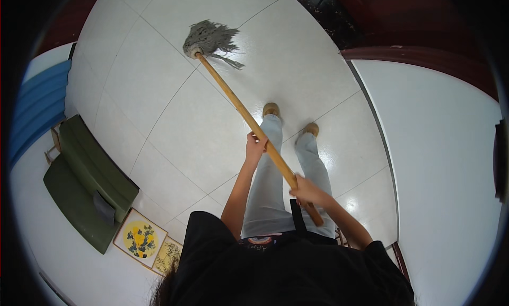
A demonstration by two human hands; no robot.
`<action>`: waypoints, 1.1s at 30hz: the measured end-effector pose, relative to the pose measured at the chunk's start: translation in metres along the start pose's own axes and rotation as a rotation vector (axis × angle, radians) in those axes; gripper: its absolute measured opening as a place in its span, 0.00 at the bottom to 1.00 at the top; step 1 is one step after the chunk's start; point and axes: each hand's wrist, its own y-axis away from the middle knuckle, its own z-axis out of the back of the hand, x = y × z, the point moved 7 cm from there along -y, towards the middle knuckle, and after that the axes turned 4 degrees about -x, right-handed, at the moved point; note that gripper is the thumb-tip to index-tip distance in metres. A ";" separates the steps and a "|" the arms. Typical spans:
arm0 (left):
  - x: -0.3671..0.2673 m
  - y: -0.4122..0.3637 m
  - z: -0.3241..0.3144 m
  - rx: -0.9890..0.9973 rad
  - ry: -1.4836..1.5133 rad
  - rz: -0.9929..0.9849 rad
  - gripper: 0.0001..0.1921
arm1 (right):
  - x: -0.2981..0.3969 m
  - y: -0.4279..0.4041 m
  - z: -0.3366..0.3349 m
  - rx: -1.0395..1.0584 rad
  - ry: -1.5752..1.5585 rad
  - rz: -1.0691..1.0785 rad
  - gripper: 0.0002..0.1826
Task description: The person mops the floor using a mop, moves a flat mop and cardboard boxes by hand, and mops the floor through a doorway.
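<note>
A string mop with a long wooden handle [234, 101] slants across the view from upper left to lower right. Its grey mop head [208, 37] lies on the pale tiled floor [183, 119], with the strands spread to the right. My left hand [256, 145] is closed around the middle of the handle. Nearer my waist, my right hand [308, 190] grips the handle close to its end, which sticks out past the hand. Beneath the handle are my feet in tan shoes [271, 109].
A dark green sofa [91, 166] stands at the left, near a blue curtain [45, 103]. Framed flower pictures [140, 237] are at lower left. A white wall [437, 147] with a dark baseboard runs along the right, below a dark red door frame [417, 57].
</note>
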 end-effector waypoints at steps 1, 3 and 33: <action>0.001 0.010 0.010 -0.003 0.009 -0.011 0.21 | 0.007 -0.010 0.009 -0.105 0.090 0.056 0.14; -0.001 0.037 0.017 0.180 0.004 -0.100 0.19 | -0.004 -0.034 0.035 -0.319 0.310 0.260 0.14; -0.001 0.148 0.117 0.036 -0.379 -0.468 0.15 | 0.069 0.061 0.058 -0.330 1.067 0.295 0.20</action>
